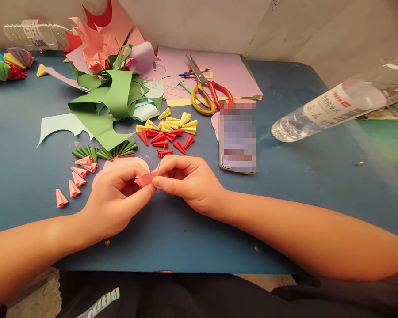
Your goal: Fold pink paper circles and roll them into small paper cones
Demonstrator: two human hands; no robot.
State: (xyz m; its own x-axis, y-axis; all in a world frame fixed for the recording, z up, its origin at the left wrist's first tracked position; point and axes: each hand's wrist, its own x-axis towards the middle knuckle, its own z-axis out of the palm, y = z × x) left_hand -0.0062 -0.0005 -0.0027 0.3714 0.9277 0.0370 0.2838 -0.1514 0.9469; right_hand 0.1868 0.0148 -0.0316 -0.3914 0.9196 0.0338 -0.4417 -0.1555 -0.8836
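Observation:
Near the table's front edge, my left hand (114, 198) is closed on a small folded piece of pink paper (145, 179). The fingertips of my right hand (189, 183) pinch the other end of this paper. A thin stick or needle (161, 158) rises at the right fingertips; its lower end is hidden. Under and behind my left hand lies a pink paper circle (119, 164). Small rolled pink paper cones (74, 188) are scattered to the left, with green cones (117, 151) behind them. Red cones (159, 140) and yellow cones (167, 126) lie beyond my hands.
Green paper scraps (119, 95) and crumpled pink paper (94, 44) are heaped at the back left. Scissors (202, 84) rest on purple sheets (232, 70). A phone (238, 141) and an upright water bottle (328, 108) stand right; another bottle (36, 34) lies back left.

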